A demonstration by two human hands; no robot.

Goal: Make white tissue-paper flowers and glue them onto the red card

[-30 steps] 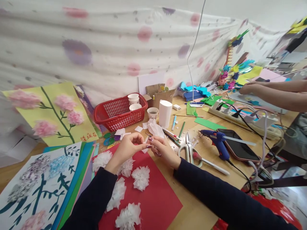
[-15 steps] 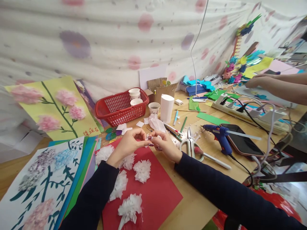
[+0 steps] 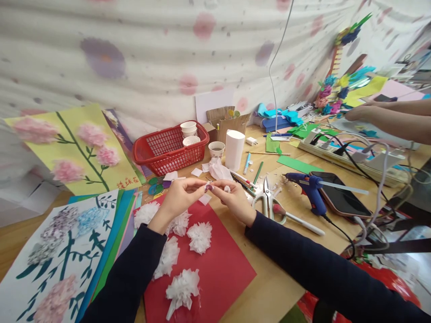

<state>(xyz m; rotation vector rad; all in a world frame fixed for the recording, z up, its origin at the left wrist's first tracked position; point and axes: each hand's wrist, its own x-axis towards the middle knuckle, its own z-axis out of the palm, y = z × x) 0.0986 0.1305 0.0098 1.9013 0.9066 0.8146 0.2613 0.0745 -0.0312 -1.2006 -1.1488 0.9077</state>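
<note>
Above the upper edge of a red sheet of paper (image 3: 222, 273), my left hand (image 3: 180, 197) and my right hand (image 3: 234, 202) meet fingertip to fingertip. Both are closed in a pinch on a tiny piece of white paper (image 3: 208, 184), mostly covered by the fingers. Another white bit (image 3: 227, 189) shows between the curled fingers of my right hand. Several ruffled white paper flowers (image 3: 199, 237) lie on the red sheet, some partly behind my left wrist. A small pale paper square (image 3: 204, 199) is just below my fingertips.
Scissors (image 3: 267, 202), a blue glue gun (image 3: 311, 190) and a phone (image 3: 340, 193) lie to the right. Behind stand a red basket (image 3: 168, 157), a paper cup (image 3: 216, 149) and a white roll (image 3: 235, 150). Another person's arms (image 3: 393, 116) reach in at far right.
My fingertips have shifted slightly up and closer together around the white piece. The pale square now shows below them, and a white bit shows in my right hand.
</note>
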